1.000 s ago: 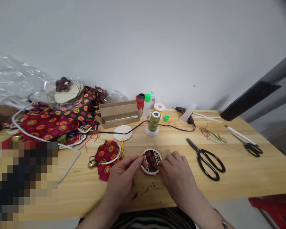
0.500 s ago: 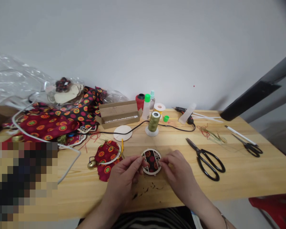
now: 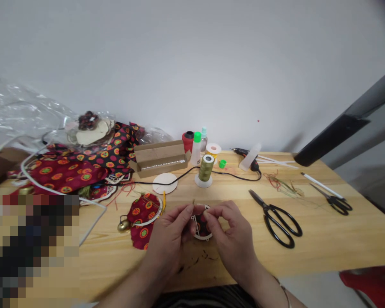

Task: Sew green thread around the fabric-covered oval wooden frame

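Note:
A small round wooden lattice frame (image 3: 200, 224) backed with dark red patterned fabric is held up between both hands just above the wooden table (image 3: 324, 231). My left hand (image 3: 170, 239) pinches its left edge with thumb and fingers closed. My right hand (image 3: 232, 233) grips its right and top edge, fingers curled over it. Much of the frame is hidden by my fingers. A second fabric-covered round piece (image 3: 144, 214) with a small brass bell (image 3: 123, 225) lies to the left of my hands.
Large black scissors (image 3: 277, 218) lie right of my hands, smaller ones (image 3: 333, 201) farther right. An olive thread spool (image 3: 205, 169), glue bottles (image 3: 197, 147), a cardboard box (image 3: 160, 157), a black cable, a glue gun (image 3: 247, 156), patterned cloth (image 3: 67, 169) and plastic bags crowd the back.
The frame has been lifted and tilted upright between my hands. My right fingers have moved over its top, covering more of it. The camera has shifted a little.

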A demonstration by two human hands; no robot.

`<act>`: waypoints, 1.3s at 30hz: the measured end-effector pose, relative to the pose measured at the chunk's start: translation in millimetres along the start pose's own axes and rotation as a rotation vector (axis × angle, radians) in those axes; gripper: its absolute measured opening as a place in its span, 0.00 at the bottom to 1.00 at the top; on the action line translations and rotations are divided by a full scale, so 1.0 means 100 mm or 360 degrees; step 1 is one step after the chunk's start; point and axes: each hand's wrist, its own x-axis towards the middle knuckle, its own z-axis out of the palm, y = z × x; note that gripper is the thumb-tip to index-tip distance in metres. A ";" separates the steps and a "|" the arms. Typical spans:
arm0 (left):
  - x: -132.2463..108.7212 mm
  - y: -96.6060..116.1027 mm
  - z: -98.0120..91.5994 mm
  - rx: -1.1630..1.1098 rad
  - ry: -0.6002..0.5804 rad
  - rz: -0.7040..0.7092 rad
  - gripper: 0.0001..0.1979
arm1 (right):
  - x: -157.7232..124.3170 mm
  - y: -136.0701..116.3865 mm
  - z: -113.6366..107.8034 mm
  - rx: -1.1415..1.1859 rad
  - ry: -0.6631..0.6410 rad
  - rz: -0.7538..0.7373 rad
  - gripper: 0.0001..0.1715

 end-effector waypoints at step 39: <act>0.03 -0.01 0.13 -0.0142 -0.0006 0.0134 0.06 | 0.09 -0.20 -0.07 -0.0651 -0.0078 -0.0703 0.07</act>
